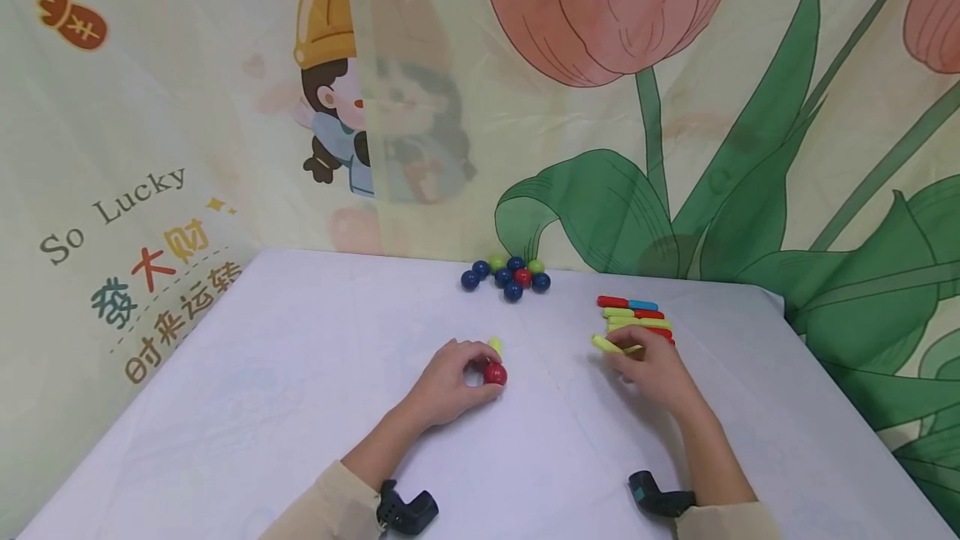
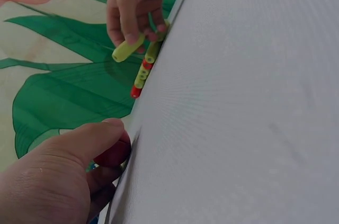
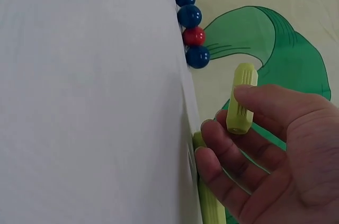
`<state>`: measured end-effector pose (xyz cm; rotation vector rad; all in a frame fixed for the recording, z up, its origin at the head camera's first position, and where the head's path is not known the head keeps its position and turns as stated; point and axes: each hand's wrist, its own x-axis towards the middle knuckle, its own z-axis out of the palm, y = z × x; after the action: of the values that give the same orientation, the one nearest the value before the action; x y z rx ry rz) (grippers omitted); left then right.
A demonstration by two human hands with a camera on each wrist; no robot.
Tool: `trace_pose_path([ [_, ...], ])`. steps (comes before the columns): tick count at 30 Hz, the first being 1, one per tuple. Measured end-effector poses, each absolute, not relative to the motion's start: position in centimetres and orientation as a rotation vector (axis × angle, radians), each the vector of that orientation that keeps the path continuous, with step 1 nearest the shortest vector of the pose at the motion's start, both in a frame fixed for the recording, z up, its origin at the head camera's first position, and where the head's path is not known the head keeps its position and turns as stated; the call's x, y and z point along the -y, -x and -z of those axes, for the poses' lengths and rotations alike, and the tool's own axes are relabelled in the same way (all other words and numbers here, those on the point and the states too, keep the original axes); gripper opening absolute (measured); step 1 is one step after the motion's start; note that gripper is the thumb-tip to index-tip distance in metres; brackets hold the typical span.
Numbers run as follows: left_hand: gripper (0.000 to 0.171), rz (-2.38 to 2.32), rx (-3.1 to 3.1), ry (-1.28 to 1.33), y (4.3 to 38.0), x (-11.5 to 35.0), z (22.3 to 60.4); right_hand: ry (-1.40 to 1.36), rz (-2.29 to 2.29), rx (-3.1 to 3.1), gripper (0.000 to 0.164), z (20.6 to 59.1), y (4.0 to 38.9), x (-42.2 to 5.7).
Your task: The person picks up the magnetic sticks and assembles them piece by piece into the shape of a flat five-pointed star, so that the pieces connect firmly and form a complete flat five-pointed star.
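Note:
A glossy red ball is pinched between thumb and fingers of my left hand, low over the white table. Just beyond the ball, a short yellow-green piece shows past the fingertips; the ball and fingers hide its near end. My right hand holds a yellow-green ribbed rod between thumb and fingers. This rod has a small hole in its end, seen in the right wrist view. Right beside that hand lie several rods in red, blue and yellow-green, partly covered by it.
At the table's back edge sits a cluster of balls: dark blue ones, a red one and yellow-green ones. A printed curtain hangs behind the white tabletop.

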<state>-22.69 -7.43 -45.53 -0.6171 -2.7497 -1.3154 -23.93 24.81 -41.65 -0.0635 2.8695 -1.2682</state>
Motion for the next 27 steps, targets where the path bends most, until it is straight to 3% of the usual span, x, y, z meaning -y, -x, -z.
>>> trace_pose_path([
  [27, 0.034, 1.328, 2.681, 0.605, 23.0, 7.3, 45.7, 0.112, 1.221, -2.794, 0.026, 42.5, 24.2, -19.5],
])
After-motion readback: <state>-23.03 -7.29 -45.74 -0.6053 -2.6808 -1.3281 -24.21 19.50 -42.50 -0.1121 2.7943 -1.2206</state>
